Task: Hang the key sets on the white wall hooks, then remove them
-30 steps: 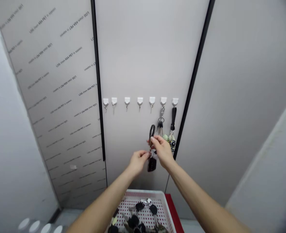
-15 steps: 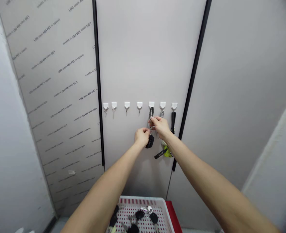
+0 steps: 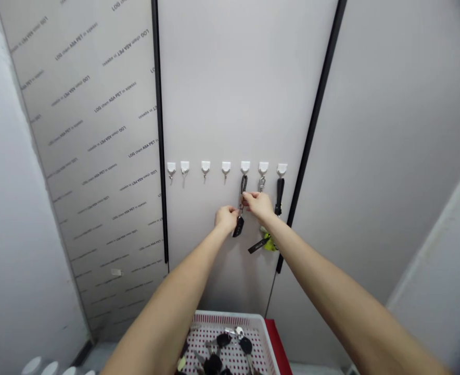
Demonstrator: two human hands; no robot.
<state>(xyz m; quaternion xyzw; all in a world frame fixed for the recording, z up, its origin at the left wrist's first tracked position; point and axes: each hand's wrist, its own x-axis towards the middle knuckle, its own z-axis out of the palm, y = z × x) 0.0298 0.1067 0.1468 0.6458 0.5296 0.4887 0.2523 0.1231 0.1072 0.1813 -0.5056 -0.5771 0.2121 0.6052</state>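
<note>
A row of several white hooks [image 3: 205,167] runs across the grey wall panel. A black car key with a black loop strap [image 3: 243,185] hangs from the third hook from the right [image 3: 245,166]. My right hand [image 3: 258,204] pinches the strap just below its loop. My left hand [image 3: 226,219] is closed on the black key fob [image 3: 238,227] at the bottom. Two more key sets hang to the right, one on a metal clip [image 3: 262,183], one on a black strap [image 3: 279,195].
A white perforated basket [image 3: 253,319] with several black keys stands below on a red surface [image 3: 279,344]. A panel with printed film [image 3: 93,135] is on the left. Black vertical strips [image 3: 160,130] border the hook panel. Four hooks to the left are bare.
Both hands raised the black key from below the row up to the hooks. Its strap loop now hangs over the third hook from the right.
</note>
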